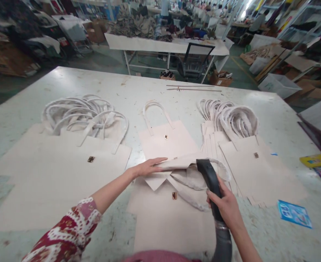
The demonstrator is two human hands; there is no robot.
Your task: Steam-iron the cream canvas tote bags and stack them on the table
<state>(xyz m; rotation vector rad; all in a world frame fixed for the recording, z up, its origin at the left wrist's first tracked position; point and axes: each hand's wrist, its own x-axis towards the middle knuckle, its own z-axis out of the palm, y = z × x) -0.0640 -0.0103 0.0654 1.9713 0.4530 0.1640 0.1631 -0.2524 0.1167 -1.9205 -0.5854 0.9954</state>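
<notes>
Head view: right hand [223,203] clenched round black nozzle [208,174], tip at cream bag [182,162]; left hand [148,167] on bag's edge, can't tell if pinching; more bags [53,178] either side.

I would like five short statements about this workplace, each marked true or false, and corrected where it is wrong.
1. The bare right hand holds a black, curved tube. True.
2. The bare left hand touches a glass bottle. False: it touches a flat, cream-coloured bag.
3. A flat, blue-and-white packet lies to the right of the right hand. True.
4. A black, mesh-backed chair stands on the large, whitish worktable. False: it stands beyond that table.
5. A bright-yellow cylinder lies at the picture's left edge. False: it lies at the right edge.
</notes>
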